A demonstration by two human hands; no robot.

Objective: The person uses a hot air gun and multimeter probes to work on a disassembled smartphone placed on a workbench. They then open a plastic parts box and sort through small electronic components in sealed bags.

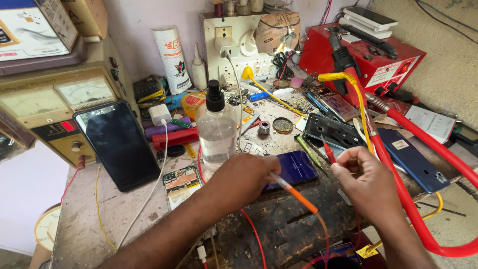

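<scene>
A: Centre of the frame, left hand (244, 177) clenched round an orange probe (296, 194), shaft slanting down toward the lower right, wire trailing off the bottom edge.

B: Right hand (366, 182) just right of centre, thumb and forefinger pinched on a red probe (328, 152), tip pointing up and left. Other fingers curled in loosely.

A: Between the two hands, flat on the workbench (99, 209), a blue phone (294, 167), near end tucked behind the left knuckles.

B: Looks like the lead-up to a probe check. Both leads gripped, neither tip on the phone. Red tip raised just above and to the right of its far corner, clear of the surface.

A: Orange tip impossible to make out, buried in the fist. Hard to say whether touching or apart.

B: Next move, by the look of it, calls for lowering the red tip onto one small contact and steadying the orange one, without sliding across the case.

A: Tight quarters as well. Clear spray bottle (215, 129) upright just beyond the left hand, bare circuit board (180, 182) to its left.

B: Thick red hose (413, 199) sweeping down the right side, close past the right wrist. Black phone (119, 144) propped at middle left, well apart from both hands.
</scene>
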